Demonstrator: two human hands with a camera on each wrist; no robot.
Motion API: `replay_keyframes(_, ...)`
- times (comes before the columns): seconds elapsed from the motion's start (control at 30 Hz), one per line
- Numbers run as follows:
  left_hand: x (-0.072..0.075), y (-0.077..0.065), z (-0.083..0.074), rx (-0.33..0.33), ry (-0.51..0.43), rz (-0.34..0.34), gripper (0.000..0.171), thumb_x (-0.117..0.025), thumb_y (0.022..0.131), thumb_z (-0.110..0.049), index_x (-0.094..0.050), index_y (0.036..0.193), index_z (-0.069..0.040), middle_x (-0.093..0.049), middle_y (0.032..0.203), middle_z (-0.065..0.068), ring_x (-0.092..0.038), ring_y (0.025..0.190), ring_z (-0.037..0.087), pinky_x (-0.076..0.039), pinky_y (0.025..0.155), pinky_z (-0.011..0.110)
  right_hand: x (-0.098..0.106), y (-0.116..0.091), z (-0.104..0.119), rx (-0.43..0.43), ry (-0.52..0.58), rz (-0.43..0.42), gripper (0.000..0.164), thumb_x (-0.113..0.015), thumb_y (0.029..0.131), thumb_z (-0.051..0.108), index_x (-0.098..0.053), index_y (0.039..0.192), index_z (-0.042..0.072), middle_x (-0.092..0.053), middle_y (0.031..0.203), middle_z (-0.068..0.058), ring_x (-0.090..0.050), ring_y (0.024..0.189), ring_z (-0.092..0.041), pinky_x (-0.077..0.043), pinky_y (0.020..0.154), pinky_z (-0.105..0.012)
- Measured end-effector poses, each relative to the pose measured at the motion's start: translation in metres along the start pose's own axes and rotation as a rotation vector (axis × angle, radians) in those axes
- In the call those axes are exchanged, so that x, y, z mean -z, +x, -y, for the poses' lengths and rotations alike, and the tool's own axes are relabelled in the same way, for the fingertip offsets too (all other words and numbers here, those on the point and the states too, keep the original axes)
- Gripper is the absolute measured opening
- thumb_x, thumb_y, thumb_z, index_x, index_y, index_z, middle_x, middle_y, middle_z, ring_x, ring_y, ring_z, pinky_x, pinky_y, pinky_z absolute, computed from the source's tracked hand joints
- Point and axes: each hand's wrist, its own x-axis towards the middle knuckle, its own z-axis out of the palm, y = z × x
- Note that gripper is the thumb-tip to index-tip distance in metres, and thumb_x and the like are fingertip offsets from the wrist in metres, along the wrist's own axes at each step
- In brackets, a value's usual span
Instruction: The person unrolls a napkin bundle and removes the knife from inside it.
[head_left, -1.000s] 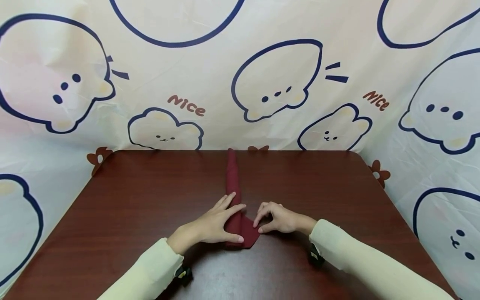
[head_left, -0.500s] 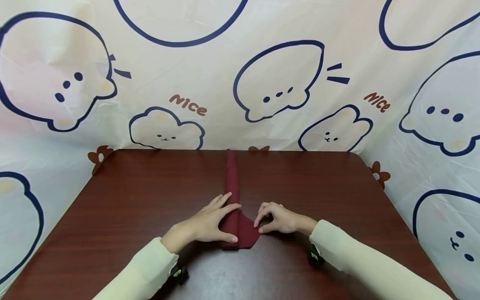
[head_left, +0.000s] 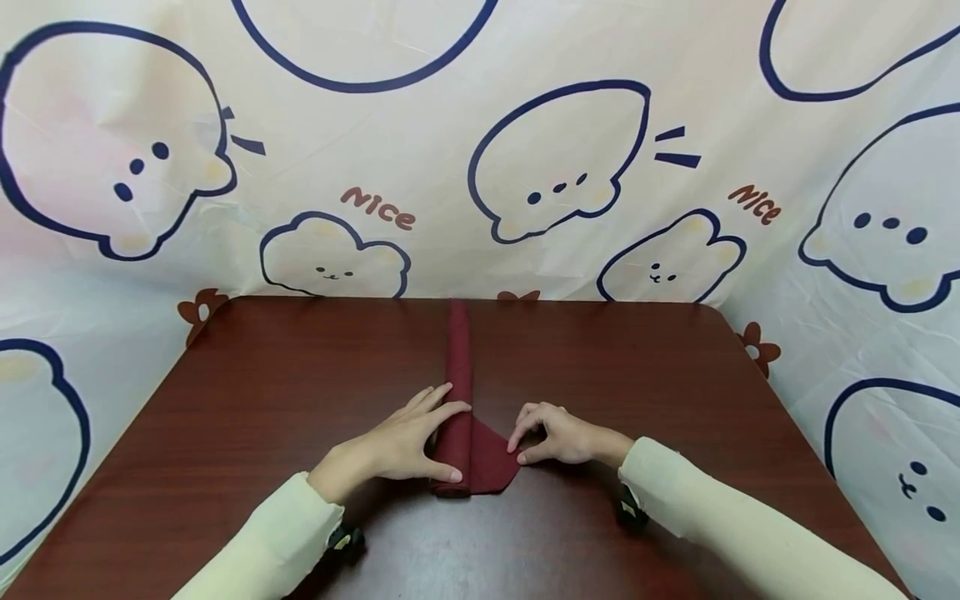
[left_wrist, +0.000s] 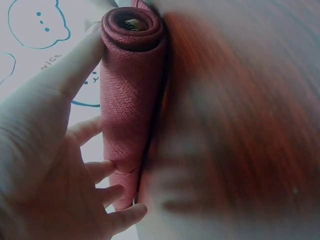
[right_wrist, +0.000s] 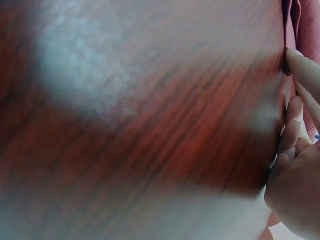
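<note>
The long maroon woven-cloth roll (head_left: 459,358) appeared mostly wound; its flat right flap (head_left: 491,458) lay unrolled. The left hand (head_left: 393,446), fingers spread, rested on the roll; the right hand (head_left: 561,437) pinched the flap's corner.

– What does the head view crop?
– The left sleeve (head_left: 255,540) past seven o'clock, the right sleeve (head_left: 750,523) at four.
– And the rolled maroon cloth (head_left: 459,346)?
– Partly hidden under the left hand (head_left: 393,448); in the right wrist view, cut off at two o'clock.
– The right hand (right_wrist: 300,180) there?
– Cut off at four; the wood-grain tabletop (right_wrist: 190,130) is largely blurred.
</note>
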Motion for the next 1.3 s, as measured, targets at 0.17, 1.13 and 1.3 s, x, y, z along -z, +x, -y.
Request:
replay_keyframes(0.17,0.001,-0.002,0.004,-0.009,-0.006,-0.004,0.092,-0.083,0.076,-0.056,-0.041,0.153,-0.026,-0.019,0.169,0.011,-0.015,0.155,0.046,-0.029,0.115,0.071,-0.001,-0.001,-0.001,-0.003,0.005,0.008,0.01,-0.082,0.085,0.021,-0.081,0.095,0.023,-0.064,0.1,0.004,-0.053,0.1,-0.007,-0.03,0.093,-0.042)
replay_keyframes(1.13,0.011,-0.029,0.025,0.005,-0.073,-0.03,0.095,-0.085,0.079,-0.043,-0.036,0.156,-0.016,-0.024,0.167,0.016,-0.018,0.154,0.046,-0.029,0.116,0.068,0.0,-0.001,0.001,0.024,0.013,-0.008,0.01,-0.082,0.084,0.019,-0.081,0.094,0.019,-0.064,0.098,0.003,-0.054,0.099,-0.007,-0.031,0.092,-0.04)
replay_keyframes(1.3,0.016,-0.034,0.03,0.001,-0.072,-0.012,0.096,-0.087,0.077,-0.039,-0.037,0.155,-0.011,-0.026,0.165,0.021,-0.02,0.152,0.05,-0.03,0.114,0.069,-0.001,0.0,0.0,0.029,0.031,-0.001,0.01,-0.082,0.084,0.019,-0.081,0.095,0.018,-0.065,0.098,0.001,-0.055,0.098,-0.007,-0.036,0.091,-0.033)
